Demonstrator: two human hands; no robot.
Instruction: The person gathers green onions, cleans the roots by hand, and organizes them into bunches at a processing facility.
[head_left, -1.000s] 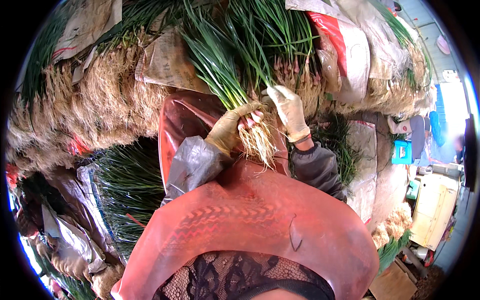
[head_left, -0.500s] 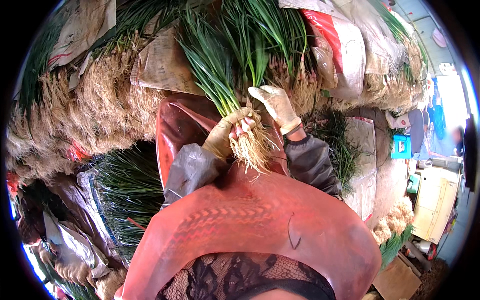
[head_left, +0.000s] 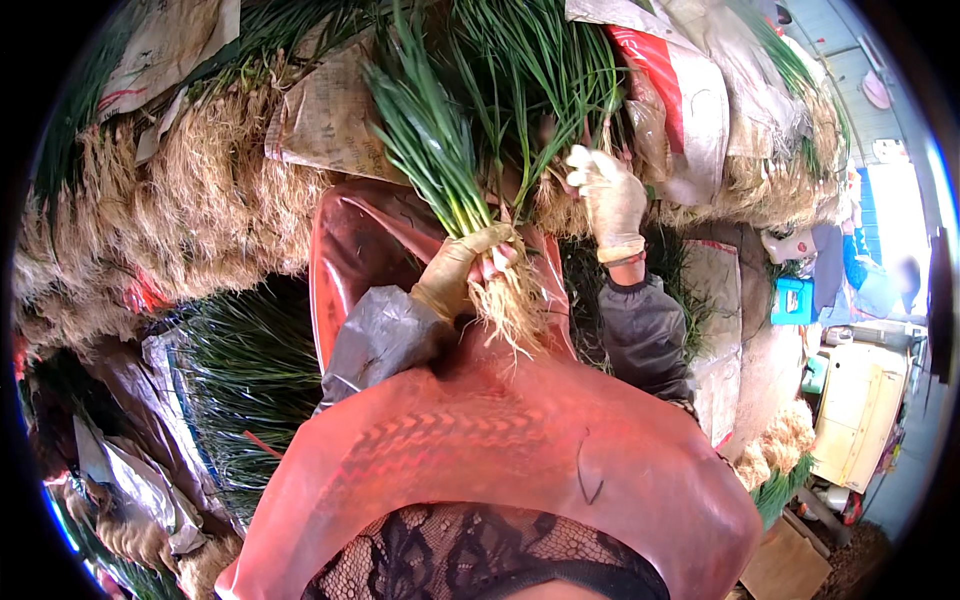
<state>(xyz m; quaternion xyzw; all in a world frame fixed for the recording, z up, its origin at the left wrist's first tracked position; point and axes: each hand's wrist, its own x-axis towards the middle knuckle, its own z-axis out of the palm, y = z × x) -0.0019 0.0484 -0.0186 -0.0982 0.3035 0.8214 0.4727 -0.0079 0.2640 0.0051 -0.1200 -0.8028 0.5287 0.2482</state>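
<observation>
My left hand [head_left: 462,268], in a soiled pale glove, is closed around a bunch of green onions [head_left: 432,150] just above its pale tangled roots [head_left: 512,310], leaves pointing up and away. My right hand [head_left: 610,195], gloved too, is raised to the right of the bunch and reaches into the stacked greens behind it, fingers bent among the stems. Whether it grips any stems I cannot tell. A reddish plastic apron [head_left: 480,450] covers my lap below both hands.
Piles of rooted green onions [head_left: 170,210] fill the left and back, partly under paper and printed sacks [head_left: 330,115]. More green bundles [head_left: 250,370] lie low on the left. A blue box [head_left: 790,300] and a pale crate [head_left: 855,410] stand at the right.
My right hand has left the bunch and moved up and right into the stacked greens. My left hand has kept the bunch and lifted it slightly.
</observation>
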